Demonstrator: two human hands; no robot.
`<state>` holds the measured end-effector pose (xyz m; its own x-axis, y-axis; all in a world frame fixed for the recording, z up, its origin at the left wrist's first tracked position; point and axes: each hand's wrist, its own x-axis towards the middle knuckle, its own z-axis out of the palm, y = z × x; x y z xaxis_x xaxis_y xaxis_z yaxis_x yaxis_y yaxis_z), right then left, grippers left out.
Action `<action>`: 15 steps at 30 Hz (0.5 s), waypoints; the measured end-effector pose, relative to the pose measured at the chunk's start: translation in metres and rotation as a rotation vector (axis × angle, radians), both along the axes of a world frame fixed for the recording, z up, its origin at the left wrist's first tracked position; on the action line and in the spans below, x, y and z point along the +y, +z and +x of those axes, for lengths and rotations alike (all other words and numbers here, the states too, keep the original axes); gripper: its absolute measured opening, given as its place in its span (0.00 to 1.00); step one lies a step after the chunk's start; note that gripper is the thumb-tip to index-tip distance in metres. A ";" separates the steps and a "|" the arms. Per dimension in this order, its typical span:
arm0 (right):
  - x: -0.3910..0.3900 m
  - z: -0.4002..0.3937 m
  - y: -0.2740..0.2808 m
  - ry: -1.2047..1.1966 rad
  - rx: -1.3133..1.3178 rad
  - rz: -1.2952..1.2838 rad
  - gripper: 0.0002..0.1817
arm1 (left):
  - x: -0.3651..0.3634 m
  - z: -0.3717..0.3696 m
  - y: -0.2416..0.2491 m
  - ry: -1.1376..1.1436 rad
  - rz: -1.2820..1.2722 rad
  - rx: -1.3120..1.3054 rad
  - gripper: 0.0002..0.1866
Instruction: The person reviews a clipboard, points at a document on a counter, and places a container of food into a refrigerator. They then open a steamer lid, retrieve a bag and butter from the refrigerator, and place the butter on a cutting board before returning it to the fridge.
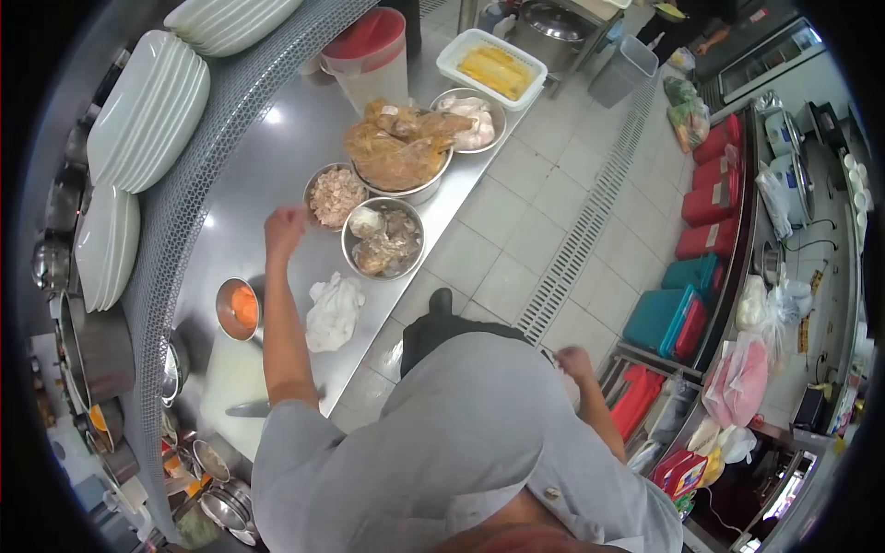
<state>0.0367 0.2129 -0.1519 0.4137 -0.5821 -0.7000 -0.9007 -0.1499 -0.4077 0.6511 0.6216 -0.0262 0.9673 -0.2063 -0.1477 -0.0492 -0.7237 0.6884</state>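
Steel counter (267,166) | left hand (284,230) beside minced-meat bowl (336,195) | edge near

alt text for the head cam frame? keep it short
Seen from above, a person in grey reaches the left hand over a steel counter toward a bowl of chopped meat; the right hand hangs by their side. Other steel bowls, stacked white plates and a crumpled plastic bag surround it.

The knife (247,408) lies half hidden behind the left arm; right hand (573,361) blurred.
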 end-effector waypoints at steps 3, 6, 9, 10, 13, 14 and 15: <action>-0.017 0.099 0.031 0.214 -0.200 -0.123 0.15 | -0.037 -0.004 0.042 -0.090 -0.282 0.044 0.15; -0.019 0.215 0.065 0.274 -0.499 -0.187 0.14 | -0.081 -0.013 0.063 -0.147 -0.431 0.265 0.11; -0.003 0.323 0.127 0.231 -0.746 0.061 0.15 | -0.106 -0.013 0.057 -0.175 -0.326 0.309 0.10; 0.002 0.353 0.141 0.186 -0.776 0.197 0.15 | -0.108 -0.014 0.057 -0.150 -0.340 0.331 0.09; 0.018 0.417 0.180 0.120 -0.802 0.371 0.16 | -0.115 -0.016 0.053 -0.111 -0.369 0.406 0.07; 0.021 0.433 0.186 0.093 -0.758 0.421 0.15 | -0.116 -0.015 0.051 -0.113 -0.371 0.432 0.06; 0.022 0.445 0.186 0.090 -0.754 0.436 0.13 | -0.115 -0.016 0.048 -0.111 -0.373 0.458 0.05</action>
